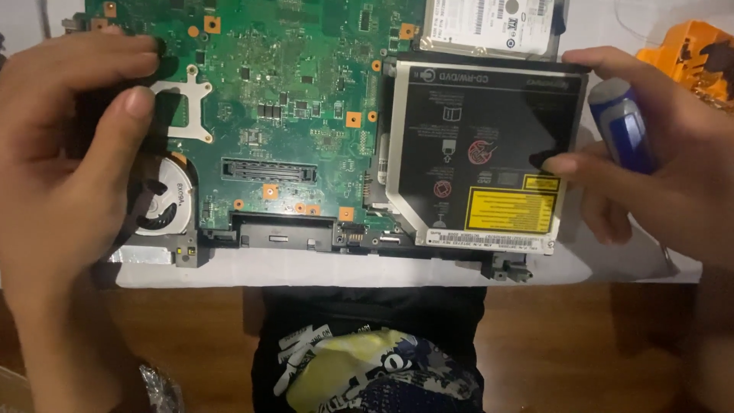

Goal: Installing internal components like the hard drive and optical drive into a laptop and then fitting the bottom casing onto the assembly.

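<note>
Circuit board [290, 99] lies bare; we pinch its left edge with our left hand [61, 160], while our right hand [650, 153] grasps a screwdriver [623, 126], fingertips touching the disc drive [482, 153] beside it.

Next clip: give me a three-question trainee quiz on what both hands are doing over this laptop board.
1. True or false: the right hand holds a blue-handled screwdriver.
2. Which drive do the right fingertips touch? A) silver hard drive B) black-topped optical drive
3. Fill in: the left hand grips the green motherboard just above the round ____.

Key: 1 true; 2 B; 3 fan.
</note>
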